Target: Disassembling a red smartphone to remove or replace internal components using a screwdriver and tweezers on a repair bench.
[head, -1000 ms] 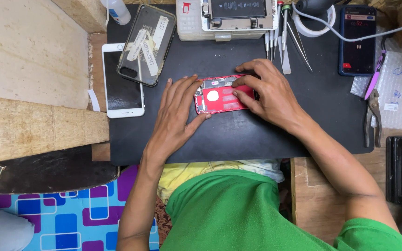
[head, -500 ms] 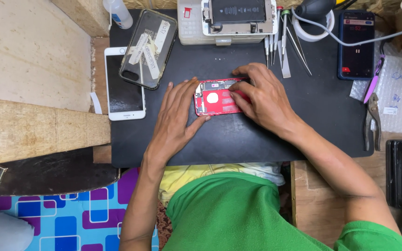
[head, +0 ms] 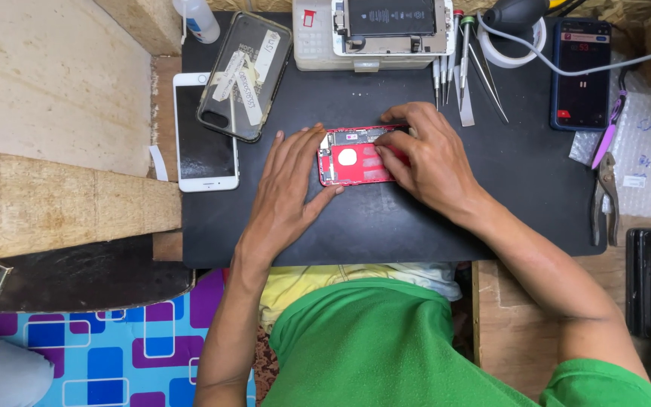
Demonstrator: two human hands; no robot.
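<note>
Bracing a red phone shell [head: 352,158] on the black mat [head: 386,226] with both hands. Left hand [head: 288,185] lies open and flat, fingers spread; its fingertips touch the shell's left end and the thumb runs under the near edge. Right hand [head: 423,154] is curled over the shell's right half, fingertips pressed down on the exposed inside; whether it pinches a small part or a tool I cannot tell.

Shell's long axis runs left–right, straight between the two hands. Right hand is on top of it, so nearer; left only meets its end.

Beyond the right hand: tweezers and screwdrivers [head: 453,71], just beside an opened phone [head: 393,26]. Further right of it, a dark phone [head: 582,71]. Beyond and left of the left hand: taped phone [head: 246,75] and white phone [head: 203,136], touching.
</note>
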